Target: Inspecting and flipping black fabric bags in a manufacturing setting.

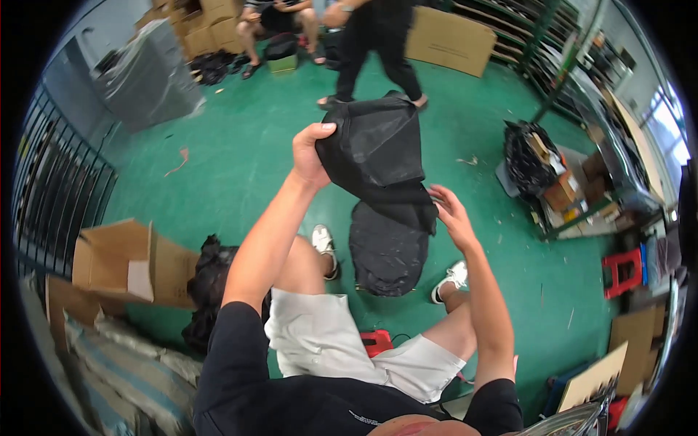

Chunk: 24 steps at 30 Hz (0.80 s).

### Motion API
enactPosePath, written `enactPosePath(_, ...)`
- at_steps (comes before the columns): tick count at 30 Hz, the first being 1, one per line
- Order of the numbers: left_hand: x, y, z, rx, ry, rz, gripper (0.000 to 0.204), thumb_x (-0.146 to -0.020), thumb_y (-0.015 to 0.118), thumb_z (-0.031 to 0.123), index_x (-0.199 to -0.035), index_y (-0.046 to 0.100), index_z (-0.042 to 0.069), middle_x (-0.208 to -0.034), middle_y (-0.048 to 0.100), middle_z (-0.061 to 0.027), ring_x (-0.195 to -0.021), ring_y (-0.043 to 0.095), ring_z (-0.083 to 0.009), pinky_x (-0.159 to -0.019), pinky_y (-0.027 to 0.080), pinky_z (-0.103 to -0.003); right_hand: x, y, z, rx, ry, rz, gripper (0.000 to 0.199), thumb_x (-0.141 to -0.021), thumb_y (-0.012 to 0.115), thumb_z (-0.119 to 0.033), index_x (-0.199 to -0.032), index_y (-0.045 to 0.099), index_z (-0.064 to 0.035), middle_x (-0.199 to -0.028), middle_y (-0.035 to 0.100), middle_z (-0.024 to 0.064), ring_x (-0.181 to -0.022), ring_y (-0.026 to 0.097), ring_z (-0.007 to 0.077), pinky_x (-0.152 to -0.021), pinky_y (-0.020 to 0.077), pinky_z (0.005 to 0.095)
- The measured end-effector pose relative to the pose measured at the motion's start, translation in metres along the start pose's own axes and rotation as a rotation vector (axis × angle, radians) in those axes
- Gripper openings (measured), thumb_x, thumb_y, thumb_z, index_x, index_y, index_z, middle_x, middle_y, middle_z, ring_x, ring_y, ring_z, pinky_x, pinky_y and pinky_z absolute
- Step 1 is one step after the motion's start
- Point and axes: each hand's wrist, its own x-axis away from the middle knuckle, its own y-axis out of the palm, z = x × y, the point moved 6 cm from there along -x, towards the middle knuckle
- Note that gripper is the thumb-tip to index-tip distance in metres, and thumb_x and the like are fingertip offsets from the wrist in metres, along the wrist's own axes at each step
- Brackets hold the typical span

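A black fabric piece (pixel 378 145), folded and boxy like a soft bag or cover, hangs in front of me. My left hand (pixel 313 154) is closed on its left edge, the thumb lying on the near face. At the lower right corner of the fabric is my right hand (pixel 452 216), its fingers stretched out; whether the fingertips touch the cloth I cannot tell. Beneath, on the floor between my feet, a crinkled black plastic-covered bundle (pixel 390 251) stands, its upper part hidden by the fabric.
An open cardboard box (pixel 120 265) and a black plastic heap (pixel 212 291) lie to my left. A person in black trousers (pixel 374 43) is walking ahead; another sits farther back. At right are a shelf rack (pixel 582 80), a filled black bag (pixel 534 163) and a red stool (pixel 623 272).
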Motion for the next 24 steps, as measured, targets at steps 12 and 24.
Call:
enactPosePath(12,-0.048,-0.113,-0.153,-0.024,-0.124,0.332,0.016,-0.091,0.057,0.017,-0.100,0.065,0.006,-0.095,0.070,-0.0069,-0.088,0.067,-0.0183,-0.086,0.052,-0.032,-0.018,-0.010,0.074,-0.544,0.172,0.261,0.069,-0.097,0.055,-0.042,-0.149,0.027,-0.0066,-0.144,0.043,0.0117,-0.122,0.049,0.0259,-0.102,0.0401,0.0374)
enactPosePath(24,-0.055,-0.093,-0.204,-0.884,-0.114,0.148,0.017,-0.082,0.078,0.008,-0.077,0.063,0.004,-0.072,0.062,0.0029,-0.065,0.055,-0.0028,-0.058,0.044,-0.021,-0.024,0.009,0.094,-0.593,0.331,0.069,0.083,-0.084,0.074,-0.039,-0.149,0.031,-0.0121,-0.150,0.035,0.0153,-0.139,0.032,0.0304,-0.112,0.0241,0.0537)
